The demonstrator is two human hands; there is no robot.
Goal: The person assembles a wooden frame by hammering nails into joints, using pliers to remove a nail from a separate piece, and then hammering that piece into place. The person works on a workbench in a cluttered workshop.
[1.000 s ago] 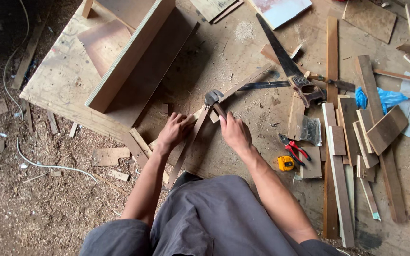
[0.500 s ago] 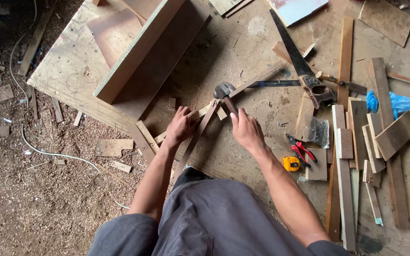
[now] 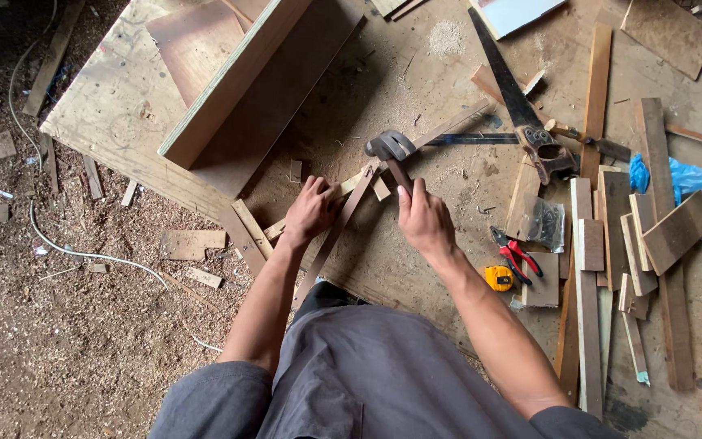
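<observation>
My right hand [image 3: 424,219] is shut on the wooden handle of a claw hammer [image 3: 392,150]; its grey metal head rests on the end of a thin wooden strip [image 3: 343,215]. My left hand [image 3: 312,213] presses down on the crossed thin strips just left of the hammer. The strips lie on a large plywood board [image 3: 123,106] that serves as the work surface. A longer strip [image 3: 448,126] runs up and right from the hammer head.
A handsaw [image 3: 513,97] lies at the upper right. Red-handled pliers [image 3: 513,252] and a yellow tape measure [image 3: 498,278] sit right of my right arm. Several wood offcuts [image 3: 611,244] are piled on the right. A wooden box frame [image 3: 253,81] lies upper left. Sawdust floor and a white cable [image 3: 83,252] lie at left.
My right hand has slid up onto the hammer handle and closed around it. The left hand stays on the strips. The view has shifted slightly.
</observation>
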